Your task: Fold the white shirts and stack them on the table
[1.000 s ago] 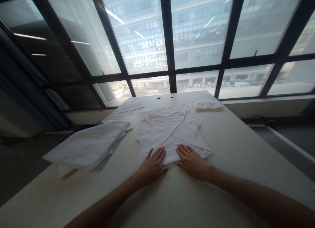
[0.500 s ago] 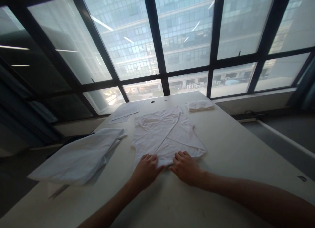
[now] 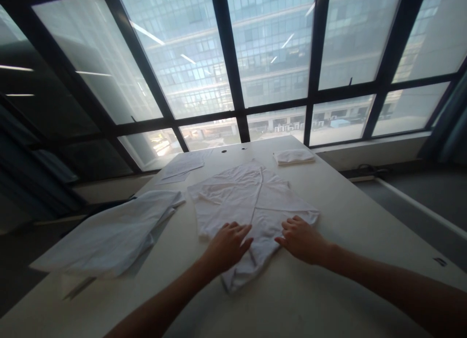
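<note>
A white wrap-front garment lies spread on the table, with a long diagonal edge across its front. It sits turned, one corner pointing towards me and another out to the right. My left hand rests on its lower left part, fingers forward and thumb stretched apart. Over the lower right part is my right hand, fingers bent on the cloth and thumb apart near the hem. Neither hand visibly grips a fold; the fingertips' undersides are hidden.
On the white table, a large white cloth bundle lies at the left edge. Paper sheets lie at the far left. A folded white cloth sits at the far right. Tall windows stand beyond.
The garment has turned and shifted, its lower corner now reaching closer to me and its right corner further right. My hands have moved apart and right, off the bottom edge they were on.
</note>
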`<action>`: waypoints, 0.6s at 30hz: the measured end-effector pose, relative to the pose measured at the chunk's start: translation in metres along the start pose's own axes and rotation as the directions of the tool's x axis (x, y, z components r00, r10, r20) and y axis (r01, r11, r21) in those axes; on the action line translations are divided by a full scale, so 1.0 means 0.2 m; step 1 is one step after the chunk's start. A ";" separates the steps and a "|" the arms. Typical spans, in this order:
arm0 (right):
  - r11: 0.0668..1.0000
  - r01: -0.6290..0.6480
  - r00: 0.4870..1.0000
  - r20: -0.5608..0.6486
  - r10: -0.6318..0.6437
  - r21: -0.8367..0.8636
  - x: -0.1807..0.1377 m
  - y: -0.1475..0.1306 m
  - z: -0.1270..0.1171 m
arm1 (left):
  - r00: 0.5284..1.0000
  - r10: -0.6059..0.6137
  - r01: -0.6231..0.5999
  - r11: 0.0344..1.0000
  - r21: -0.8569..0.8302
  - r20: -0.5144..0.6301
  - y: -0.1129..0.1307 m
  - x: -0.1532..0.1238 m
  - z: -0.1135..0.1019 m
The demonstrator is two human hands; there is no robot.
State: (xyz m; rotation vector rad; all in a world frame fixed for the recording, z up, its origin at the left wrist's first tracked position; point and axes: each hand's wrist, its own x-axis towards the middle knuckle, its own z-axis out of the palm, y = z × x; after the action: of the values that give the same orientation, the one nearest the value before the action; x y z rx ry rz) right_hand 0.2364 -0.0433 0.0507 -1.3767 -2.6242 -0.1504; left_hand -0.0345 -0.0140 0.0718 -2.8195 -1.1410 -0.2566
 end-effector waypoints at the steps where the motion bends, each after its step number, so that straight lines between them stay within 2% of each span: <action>1: 1.000 -0.007 1.000 0.013 0.007 -0.011 -0.03 0.05 0.00 | 0.998 -0.016 0.016 1.000 -0.004 -0.056 -0.07 0.05 0.00; 3: 0.999 -0.019 0.999 0.030 0.020 -0.033 -0.09 0.16 -0.01 | 0.982 -0.099 0.101 0.995 0.001 -0.159 -0.28 0.16 0.01; 5: 0.998 -0.031 0.999 0.022 0.033 -0.056 -0.16 0.29 -0.02 | 0.951 -0.232 0.237 0.972 -0.003 -0.204 -0.53 0.24 0.04; 8: 0.995 -0.047 0.999 0.011 0.048 -0.083 -0.24 0.47 -0.03 | 0.917 -0.370 0.366 0.929 -0.055 -0.149 -0.91 0.28 0.13; 10: 0.990 -0.074 0.997 0.027 0.077 -0.117 -0.28 0.55 -0.04 | 0.935 -0.348 0.338 0.934 -0.119 -0.074 -1.10 0.26 0.20; 13: 0.953 -0.218 0.974 0.008 0.225 -0.210 -0.31 0.57 -0.02 | 0.965 -0.263 0.260 0.949 -0.176 0.009 -1.24 0.20 0.29; 16: 0.879 -0.433 0.901 -0.098 0.422 -0.197 -0.31 0.49 0.06 | 0.971 -0.237 0.241 0.964 -0.114 0.045 -1.27 0.13 0.35; 18: 0.859 -0.499 0.863 -0.153 0.481 -0.117 -0.31 0.40 0.14 | 0.970 -0.235 0.239 0.969 -0.060 0.071 -1.26 0.10 0.36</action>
State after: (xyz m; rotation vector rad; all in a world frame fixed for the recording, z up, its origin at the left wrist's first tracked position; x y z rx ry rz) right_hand 0.3336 -0.0428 0.0120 -1.9731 -2.1144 -0.3551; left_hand -0.1869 0.1904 0.0092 -2.7636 -1.5135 -0.2280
